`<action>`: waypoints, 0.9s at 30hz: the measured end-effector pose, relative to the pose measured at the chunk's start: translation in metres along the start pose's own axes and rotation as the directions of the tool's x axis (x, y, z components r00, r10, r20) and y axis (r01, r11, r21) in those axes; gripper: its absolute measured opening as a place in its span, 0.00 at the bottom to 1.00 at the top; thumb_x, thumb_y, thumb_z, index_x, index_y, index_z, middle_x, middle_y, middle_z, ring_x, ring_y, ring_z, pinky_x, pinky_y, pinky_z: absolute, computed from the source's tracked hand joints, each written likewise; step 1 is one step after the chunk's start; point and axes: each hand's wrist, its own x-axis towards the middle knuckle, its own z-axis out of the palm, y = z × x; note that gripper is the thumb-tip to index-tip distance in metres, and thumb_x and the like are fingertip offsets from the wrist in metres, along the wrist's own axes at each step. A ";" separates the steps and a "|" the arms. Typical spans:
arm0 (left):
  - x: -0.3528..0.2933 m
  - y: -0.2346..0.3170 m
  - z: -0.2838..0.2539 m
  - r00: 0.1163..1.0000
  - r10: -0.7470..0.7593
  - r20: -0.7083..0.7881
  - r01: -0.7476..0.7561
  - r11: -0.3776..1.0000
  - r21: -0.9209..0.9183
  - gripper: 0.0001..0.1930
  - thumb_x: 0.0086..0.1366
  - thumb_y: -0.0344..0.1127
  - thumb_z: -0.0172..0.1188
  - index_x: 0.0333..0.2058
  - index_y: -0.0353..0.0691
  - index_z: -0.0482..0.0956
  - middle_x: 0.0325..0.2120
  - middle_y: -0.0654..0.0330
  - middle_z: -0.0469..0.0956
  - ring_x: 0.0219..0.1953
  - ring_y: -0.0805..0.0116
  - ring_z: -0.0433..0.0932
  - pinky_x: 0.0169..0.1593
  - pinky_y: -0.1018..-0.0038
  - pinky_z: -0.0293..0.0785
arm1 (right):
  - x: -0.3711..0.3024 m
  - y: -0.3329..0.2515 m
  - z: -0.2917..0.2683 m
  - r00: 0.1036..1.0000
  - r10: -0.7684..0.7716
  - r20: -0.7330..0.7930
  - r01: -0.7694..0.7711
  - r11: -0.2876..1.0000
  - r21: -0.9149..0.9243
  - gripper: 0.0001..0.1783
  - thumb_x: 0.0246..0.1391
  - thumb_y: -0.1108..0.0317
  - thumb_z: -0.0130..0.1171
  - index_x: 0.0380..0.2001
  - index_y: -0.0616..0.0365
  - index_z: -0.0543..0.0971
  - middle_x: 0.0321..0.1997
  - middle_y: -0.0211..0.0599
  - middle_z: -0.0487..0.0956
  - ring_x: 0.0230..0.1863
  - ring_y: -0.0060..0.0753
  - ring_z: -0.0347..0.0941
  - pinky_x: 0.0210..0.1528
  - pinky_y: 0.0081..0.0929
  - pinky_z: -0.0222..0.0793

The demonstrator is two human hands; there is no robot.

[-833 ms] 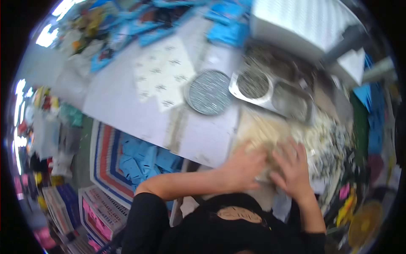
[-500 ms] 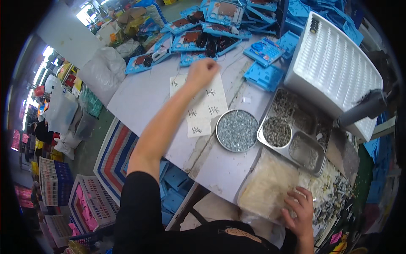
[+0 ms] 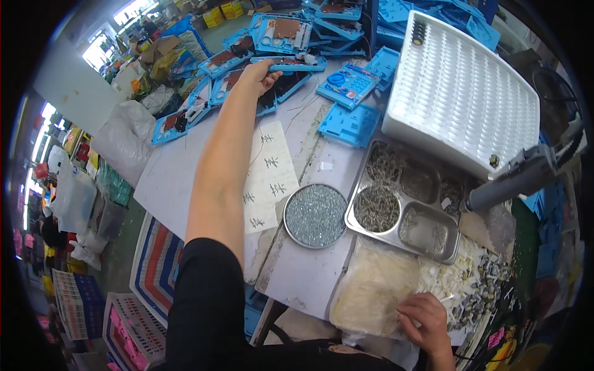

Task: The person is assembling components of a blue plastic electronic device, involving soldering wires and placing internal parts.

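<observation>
My left hand reaches out to the far pile of blue plastic housings, fingers curled round the left end of a blue housing with wires and small parts on it. Other blue housings with brown boards lie stacked behind. At the near right, my right hand rests at the edge of a clear plastic bag with pale yellowish contents. Its fingers are loosely bent, with nothing visible in them. A paper sheet with handwritten marks lies beneath my left forearm.
A round dish of small silvery pieces stands beside a steel compartment tray of small metal parts. To the right are a white ridged rack, a grey powered tool and loose pale parts. Blue cases lie mid-table.
My left hand has moved from above the paper farther out, onto the housings' edge. The right hand's fingers have drawn closer together by the bag. The whole view has shifted.
</observation>
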 end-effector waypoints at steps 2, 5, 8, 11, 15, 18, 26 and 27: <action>-0.045 -0.002 -0.010 0.993 -0.045 0.110 0.061 0.987 -0.146 0.12 0.73 0.38 0.56 0.43 0.32 0.74 0.32 0.50 0.80 0.22 0.75 0.76 0.19 0.86 0.71 | 0.009 -0.007 0.003 0.998 -0.067 -0.003 0.067 0.996 0.055 0.12 0.43 0.74 0.71 0.35 0.57 0.85 0.35 0.39 0.84 0.38 0.44 0.80 0.40 0.36 0.77; -0.130 -0.032 -0.027 0.922 0.027 0.386 0.113 0.935 -0.335 0.13 0.72 0.34 0.56 0.47 0.28 0.71 0.37 0.49 0.79 0.32 0.69 0.80 0.28 0.81 0.80 | 0.030 -0.022 0.007 0.998 -0.049 0.024 0.041 0.960 0.277 0.11 0.49 0.73 0.70 0.38 0.59 0.85 0.36 0.39 0.84 0.37 0.40 0.81 0.40 0.33 0.77; -0.247 -0.083 -0.024 0.811 0.060 0.582 0.234 0.879 -0.416 0.16 0.74 0.35 0.54 0.50 0.26 0.72 0.41 0.50 0.80 0.39 0.65 0.80 0.39 0.75 0.82 | 0.059 -0.040 0.022 0.908 0.243 0.342 -0.419 0.555 0.719 0.21 0.64 0.61 0.60 0.55 0.62 0.80 0.42 0.39 0.86 0.40 0.38 0.83 0.49 0.38 0.77; -0.375 -0.128 0.008 0.829 0.086 0.553 0.141 0.924 -0.356 0.14 0.73 0.34 0.55 0.51 0.29 0.74 0.41 0.54 0.82 0.38 0.67 0.83 0.39 0.77 0.80 | 0.085 -0.045 0.060 0.944 0.234 0.233 -0.289 0.240 0.927 0.34 0.69 0.48 0.54 0.67 0.61 0.68 0.53 0.42 0.82 0.49 0.37 0.80 0.54 0.37 0.76; -0.487 -0.179 0.018 0.835 0.007 0.550 0.165 0.951 -0.262 0.15 0.70 0.34 0.59 0.51 0.32 0.73 0.39 0.55 0.82 0.34 0.70 0.81 0.36 0.78 0.76 | 0.076 -0.034 0.073 0.936 0.337 0.104 -0.091 -0.055 0.994 0.31 0.69 0.43 0.52 0.59 0.60 0.71 0.51 0.40 0.81 0.48 0.32 0.80 0.49 0.34 0.78; -0.514 -0.190 -0.002 0.656 -0.147 0.740 -0.085 0.960 0.266 0.15 0.64 0.35 0.67 0.45 0.33 0.78 0.35 0.57 0.82 0.33 0.69 0.80 0.35 0.76 0.76 | 0.030 -0.021 0.053 0.888 0.458 0.046 -0.182 0.257 0.949 0.30 0.70 0.46 0.50 0.60 0.62 0.71 0.51 0.39 0.81 0.47 0.29 0.80 0.49 0.32 0.77; -0.489 -0.211 0.008 0.290 0.410 0.865 -0.946 0.262 0.193 0.24 0.48 0.37 0.74 0.47 0.46 0.82 0.44 0.60 0.77 0.47 0.59 0.77 0.51 0.60 0.71 | -0.018 0.001 0.026 0.831 0.550 0.086 -0.450 0.572 0.686 0.23 0.70 0.53 0.54 0.55 0.62 0.75 0.45 0.32 0.80 0.45 0.16 0.72 0.46 0.22 0.71; -0.482 -0.227 0.006 0.259 0.333 0.907 -0.952 0.247 0.181 0.26 0.46 0.37 0.73 0.48 0.48 0.83 0.48 0.62 0.74 0.53 0.60 0.72 0.58 0.58 0.65 | -0.018 0.004 0.027 0.813 0.579 0.066 -0.490 0.619 0.613 0.21 0.68 0.55 0.56 0.52 0.61 0.76 0.42 0.32 0.80 0.44 0.18 0.73 0.44 0.23 0.71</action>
